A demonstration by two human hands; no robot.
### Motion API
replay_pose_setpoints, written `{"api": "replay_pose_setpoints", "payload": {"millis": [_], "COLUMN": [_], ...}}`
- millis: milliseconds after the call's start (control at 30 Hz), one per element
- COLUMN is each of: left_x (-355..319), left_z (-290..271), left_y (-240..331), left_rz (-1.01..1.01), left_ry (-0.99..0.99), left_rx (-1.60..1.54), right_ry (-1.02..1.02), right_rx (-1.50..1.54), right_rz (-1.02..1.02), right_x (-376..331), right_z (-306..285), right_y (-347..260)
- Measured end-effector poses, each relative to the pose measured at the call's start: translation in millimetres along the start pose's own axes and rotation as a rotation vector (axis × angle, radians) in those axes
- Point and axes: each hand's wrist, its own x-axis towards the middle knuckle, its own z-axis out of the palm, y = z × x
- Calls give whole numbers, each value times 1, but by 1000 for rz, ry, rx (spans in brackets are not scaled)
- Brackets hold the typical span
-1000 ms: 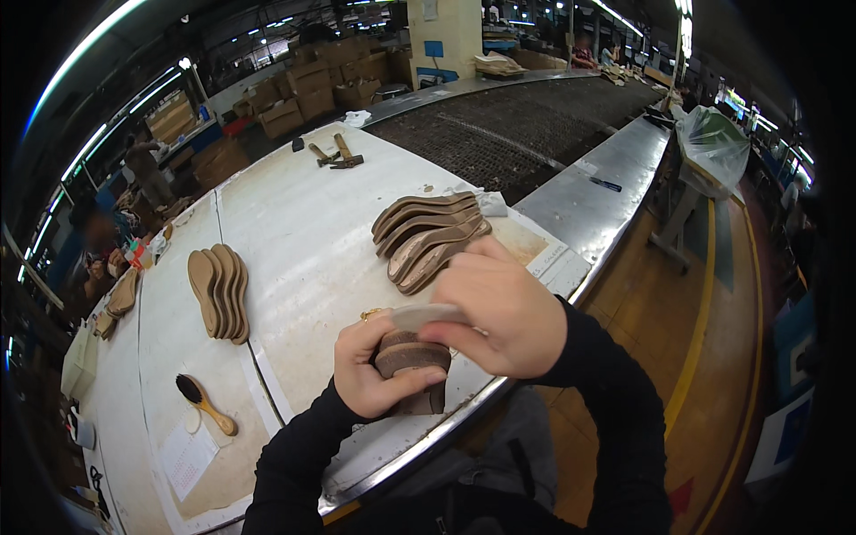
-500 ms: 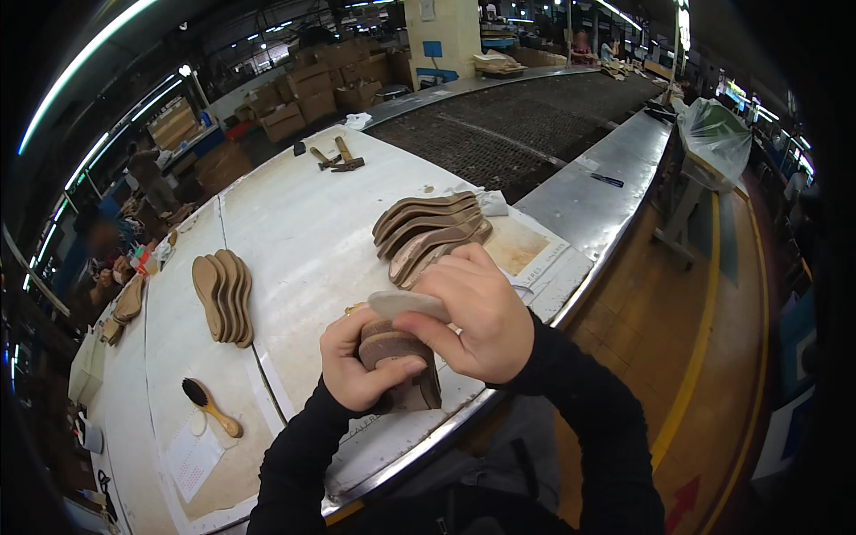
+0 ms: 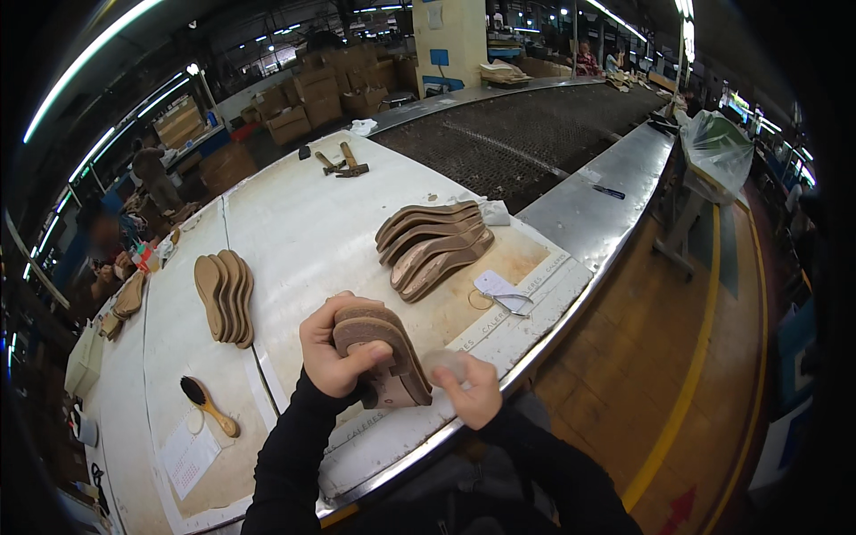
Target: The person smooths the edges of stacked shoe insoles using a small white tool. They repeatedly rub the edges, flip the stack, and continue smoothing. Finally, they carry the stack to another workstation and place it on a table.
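Observation:
My left hand (image 3: 332, 349) is wrapped round a pair of brown shoe insoles (image 3: 406, 361) laid together, held tilted above the near edge of the white table, thumb across their face. My right hand (image 3: 474, 394) is beside their right edge, pinching a pale, translucent rounded pad (image 3: 444, 362) that looks smeared by motion. Just beyond my hands lies a fanned row of several brown insoles (image 3: 435, 250). Metal nippers (image 3: 510, 305) rest by a small white tag (image 3: 499, 287) to its right. Another row of insoles (image 3: 223, 299) is farther left.
A wooden-handled brush (image 3: 211, 407), a round white pad (image 3: 195, 422) and a printed sheet (image 3: 190, 459) lie at left. Hammers (image 3: 353, 162) are at the table's far end. A dark conveyor belt (image 3: 499, 134) runs beyond. Another person (image 3: 111, 245) is at the left side.
My right hand with the pad has moved down and right, off the top of the insoles. My left hand has shifted slightly up and left. The nippers and tag have come into view.

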Motion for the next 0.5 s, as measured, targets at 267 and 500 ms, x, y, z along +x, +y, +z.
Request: {"api": "replay_pose_setpoints", "payload": {"millis": [267, 500], "left_x": [10, -10], "left_z": [-19, -69], "left_y": [27, 64], "left_rz": [-5, -88], "left_ry": [-308, -94], "left_rx": [234, 509], "right_ry": [109, 77], "right_rx": [23, -71], "right_rz": [-6, 120], "right_x": [31, 14], "right_z": [-27, -24], "right_y": [-4, 79]}}
